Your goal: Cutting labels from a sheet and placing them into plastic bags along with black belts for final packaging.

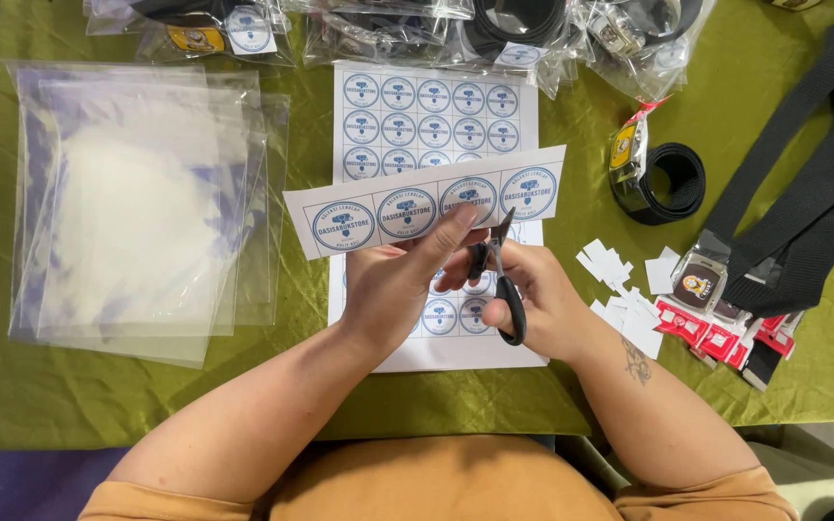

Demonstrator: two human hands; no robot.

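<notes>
Left hand point(400, 280) pinches a cut strip of round blue stickers point(424, 203), thumb on top near the strip's lower edge, fingers closed on it from beneath. The strip is held up, tilted, w/ four stickers in a row, above the bigger sticker sheet point(433, 106) that lies flat on the table point(69, 386).

Right hand point(538, 304) is clamped on black-handled scissors point(501, 280), fingers through the loops. Blades point up toward the strip's lower edge, between the third and fourth stickers. Can't tell whether the blades are open or biting the paper yet. Both hands sit close together, nearly touching, over the lower half of the sheet.

Table has an olive-green cloth. To the left, well apart from the hands: a stack of clear plastic bags point(137, 203), lying flat, edges fanned a bit. Along the far edge: bagged belts point(523, 34) in clear wrap, several w/ round stickers already on them.

Right of the hands: a pile of small white paper offcuts point(622, 289), then red-and-white tags point(716, 333) just beside them. A rolled black belt point(663, 181) w/ metal buckle lies near the sheet's right edge. Further right, loose black webbing belts point(803, 183) run diagonally to the corner, one buckle point(699, 282) resting next to the red tags.
</notes>
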